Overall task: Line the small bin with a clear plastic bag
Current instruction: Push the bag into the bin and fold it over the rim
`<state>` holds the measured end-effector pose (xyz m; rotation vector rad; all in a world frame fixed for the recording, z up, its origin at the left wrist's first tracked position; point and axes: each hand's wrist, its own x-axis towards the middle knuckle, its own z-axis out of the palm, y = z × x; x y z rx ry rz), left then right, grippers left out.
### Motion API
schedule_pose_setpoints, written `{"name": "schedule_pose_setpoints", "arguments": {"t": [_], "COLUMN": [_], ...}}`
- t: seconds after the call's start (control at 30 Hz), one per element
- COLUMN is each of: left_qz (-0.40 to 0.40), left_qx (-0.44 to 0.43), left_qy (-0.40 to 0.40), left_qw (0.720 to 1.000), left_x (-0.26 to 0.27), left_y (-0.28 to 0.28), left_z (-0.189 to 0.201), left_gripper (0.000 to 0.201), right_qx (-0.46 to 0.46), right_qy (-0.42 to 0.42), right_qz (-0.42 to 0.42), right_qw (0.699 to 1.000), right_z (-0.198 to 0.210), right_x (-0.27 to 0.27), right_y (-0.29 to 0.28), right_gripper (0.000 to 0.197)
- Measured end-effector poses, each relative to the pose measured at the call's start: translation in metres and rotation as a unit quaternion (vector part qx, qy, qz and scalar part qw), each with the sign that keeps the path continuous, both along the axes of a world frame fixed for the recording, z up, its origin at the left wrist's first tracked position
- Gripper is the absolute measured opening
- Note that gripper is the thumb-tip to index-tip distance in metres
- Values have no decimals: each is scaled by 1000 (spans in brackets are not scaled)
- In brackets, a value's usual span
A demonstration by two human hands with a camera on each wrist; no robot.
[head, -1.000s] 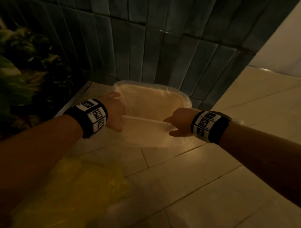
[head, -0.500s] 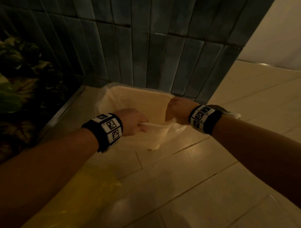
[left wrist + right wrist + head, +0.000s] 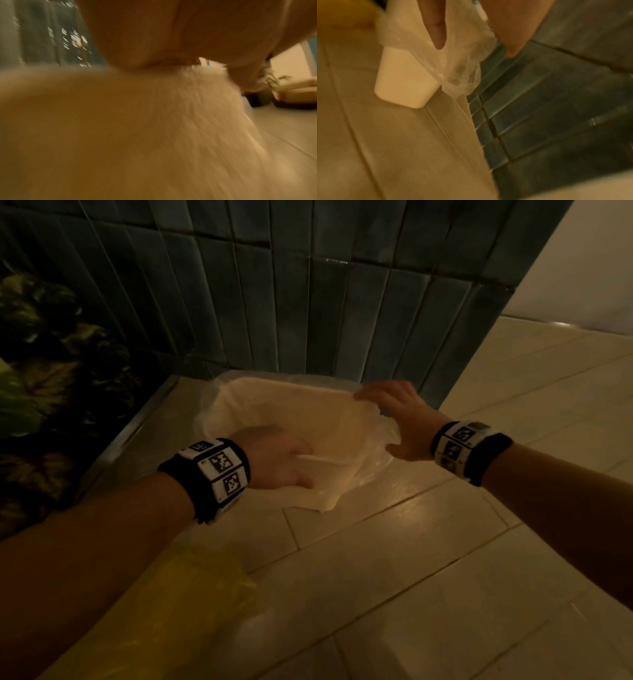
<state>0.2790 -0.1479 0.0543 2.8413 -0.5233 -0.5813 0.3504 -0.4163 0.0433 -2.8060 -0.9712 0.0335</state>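
The small cream bin (image 3: 322,461) stands on the floor against the dark tiled wall, and the clear plastic bag (image 3: 371,472) lies inside it and hangs over its rim. My left hand (image 3: 286,462) grips the near rim, fingers curled over the bag's edge there. At the far right corner my right hand (image 3: 394,414) holds the bag. In the right wrist view the bag (image 3: 464,63) hangs bunched between thumb (image 3: 437,29) and a finger (image 3: 513,35), beside the bin's wall (image 3: 402,77). The left wrist view is blurred: bag (image 3: 197,111) below the hand.
A yellow plastic bag (image 3: 178,604) lies on the floor under my left forearm. Large plant leaves (image 3: 51,364) fill the left side behind a metal floor strip (image 3: 137,426). The tiled wall (image 3: 308,302) stands right behind the bin. Pale floor tiles (image 3: 445,577) stretch to the right.
My right hand has left the near rim and gone to the far right corner with the bag's edge. The left hand has slid right along the near rim.
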Motion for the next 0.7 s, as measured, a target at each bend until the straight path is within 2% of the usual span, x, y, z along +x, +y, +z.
{"name": "schedule_pose_setpoints", "arguments": {"t": [0.03, 0.07, 0.1, 0.17, 0.2, 0.23, 0.27, 0.3, 0.33, 0.37, 0.43, 0.5, 0.53, 0.6, 0.67, 0.7], "left_qz": [25, 49, 71, 141, 191, 249, 306, 359, 396, 417, 447, 469, 482, 491, 491, 490], "left_qx": [-16, -51, -101, -224, -266, -275, -259, -220, -172, -140, -163, -204, -223, -266, -288, -300], "left_qy": [-8, -26, -55, -139, -182, -217, -244, -247, -220, -159, 6, 147, 184, 199, 169, 155], "left_qw": [1000, 997, 991, 954, 927, 903, 883, 873, 875, 884, 880, 846, 827, 805, 805, 804], "left_x": [-2, 0, 0, 6, 11, 15, 19, 21, 21, 19, 7, -5, -7, -3, 5, 9], "left_y": [2, 9, 16, 43, 62, 80, 101, 118, 135, 142, 143, 131, 125, 118, 121, 122], "left_z": [8, 17, 28, 45, 47, 45, 37, 26, 11, -6, -41, -71, -82, -99, -111, -116], "left_gripper": [49, 52, 46, 28, 25, 23, 22, 23, 25, 29, 41, 50, 49, 35, 21, 20], "right_qx": [63, 138, 214, 313, 311, 281, 239, 203, 175, 156, 129, 85, 67, 60, 74, 81], "right_qy": [51, 112, 179, 317, 394, 457, 497, 512, 504, 483, 454, 451, 451, 447, 440, 439], "right_qz": [-57, -115, -179, -315, -362, -375, -366, -353, -344, -344, -350, -347, -346, -355, -371, -377], "right_qw": [995, 977, 944, 838, 786, 756, 750, 756, 773, 790, 809, 818, 820, 818, 815, 811], "right_z": [-4, -6, -10, -16, -19, -22, -25, -29, -33, -38, -49, -60, -65, -75, -83, -87], "right_x": [1, 1, 1, -4, -10, -16, -21, -24, -24, -24, -22, -23, -23, -24, -21, -18], "right_y": [-11, -20, -27, -29, -25, -20, -14, -9, -4, -2, 3, 7, 10, 17, 24, 27], "right_gripper": [107, 111, 109, 84, 68, 54, 45, 37, 29, 21, 15, 17, 18, 16, 10, 8]}}
